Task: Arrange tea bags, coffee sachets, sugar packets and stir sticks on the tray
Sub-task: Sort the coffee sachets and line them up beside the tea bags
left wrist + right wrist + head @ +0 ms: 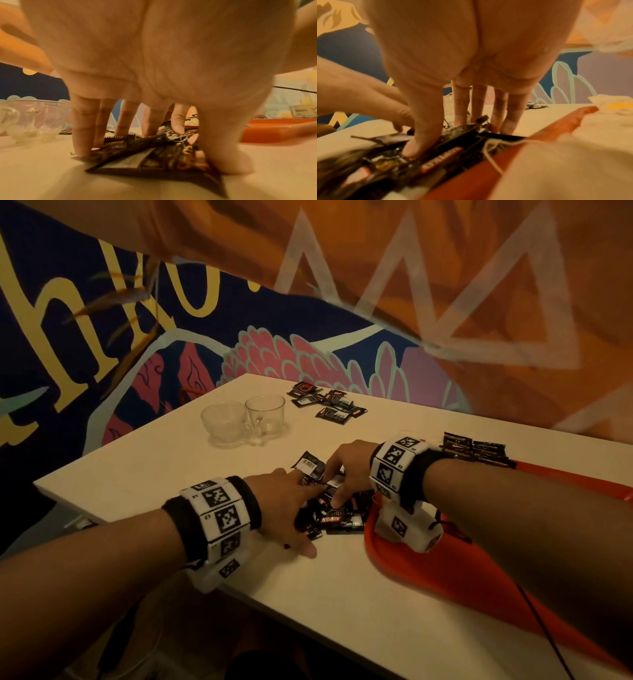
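Left hand: your left hand (pixel 284 505) rests on the near-left side of the coffee sachet pile (pixel 329 508), fingers spread and nearly straight, tips pressing down on the sachets and the tabletop (pixel 144 474); in the left wrist view the thumb (pixel 228 155) pins the pile's right edge and nothing is gripped.
Right hand: your right hand (pixel 346 467) comes at the same pile from the far-right side, fingers extended downward; in the right wrist view the thumb (pixel 419 142) presses on top of a sachet while the other fingertips (pixel 508 121) touch the pile's far edge. It presses rather than curls round anything.
Coffee sachet pile: dark wrappers, loosely overlapped, lying on the tabletop just beside the left rim of the tray (pixel 445 577), between your two hands; one sachet shows a white barcode label.
Tray: red, at the right of the tabletop, mostly under your right forearm; a row of dark packets (pixel 476 448) lies at its far end.
Second sachet group: more dark sachets (pixel 325 402) scattered at the far side of the tabletop, well apart from the tray.
Glassware: a glass bowl (pixel 224 421) and a glass cup (pixel 265 414) stand touching each other, beyond the pile.
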Motion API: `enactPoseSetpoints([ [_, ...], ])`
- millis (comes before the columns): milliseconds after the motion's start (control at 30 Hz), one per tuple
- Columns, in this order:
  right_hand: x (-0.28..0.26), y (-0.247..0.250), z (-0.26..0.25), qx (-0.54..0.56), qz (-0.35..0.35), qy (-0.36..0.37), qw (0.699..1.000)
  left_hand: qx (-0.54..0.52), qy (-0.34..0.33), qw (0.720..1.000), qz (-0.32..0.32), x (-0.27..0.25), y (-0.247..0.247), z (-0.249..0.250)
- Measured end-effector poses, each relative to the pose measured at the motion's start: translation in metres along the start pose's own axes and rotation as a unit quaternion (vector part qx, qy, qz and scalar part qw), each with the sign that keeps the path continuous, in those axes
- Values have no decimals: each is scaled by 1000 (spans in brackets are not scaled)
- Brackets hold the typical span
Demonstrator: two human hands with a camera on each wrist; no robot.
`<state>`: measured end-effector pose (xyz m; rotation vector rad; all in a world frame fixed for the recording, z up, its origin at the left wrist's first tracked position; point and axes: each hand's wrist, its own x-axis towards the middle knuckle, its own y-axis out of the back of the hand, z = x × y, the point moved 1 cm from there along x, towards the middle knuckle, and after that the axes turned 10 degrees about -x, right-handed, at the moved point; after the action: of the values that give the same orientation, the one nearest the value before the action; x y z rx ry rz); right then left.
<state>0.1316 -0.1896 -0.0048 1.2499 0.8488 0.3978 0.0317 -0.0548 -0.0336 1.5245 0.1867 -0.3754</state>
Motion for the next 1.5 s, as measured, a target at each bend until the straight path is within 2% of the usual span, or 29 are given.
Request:
enactPoseSetpoints([
  [200, -5, -3, -3, 25, 7, 7, 1000, -55, 10, 998, 8, 5, 10, -7],
  [300, -7, -2, -4, 14, 6, 13, 1000, -69, -8, 998, -3, 7, 13, -6],
  [433, -6, -4, -6, -15, 31, -2, 999, -100, -13, 995, 16, 6, 12, -8],
  [567, -15, -7, -8, -56, -27, -27, 998, -104, -7, 994, 26, 3, 3, -13],
  [767, -21, -3, -14, -33, -36, -30, 998, -100, -8, 994, -53, -16, 22, -24],
  [1000, -16, -9, -21, 89, -11, -42, 995, -97, 32, 993, 61, -18, 7, -31],
  [1167, -11, -8, -31, 221, 14, -56, 974, -122, 45, 988, 87, -24, 1, -35],
  [1333, -8, -7, -22, 165, 51, -148, 974, -110, 28, 989, 95, -31, -7, -35],
  [1433, -7, -4, -16, 180, 57, -199, 962, -116, 20, 988, 99, -35, -10, -34],
  [1500, -7, -1, -19, 213, 46, -203, 955, -119, 6, 987, 105, -36, -11, -31],
])
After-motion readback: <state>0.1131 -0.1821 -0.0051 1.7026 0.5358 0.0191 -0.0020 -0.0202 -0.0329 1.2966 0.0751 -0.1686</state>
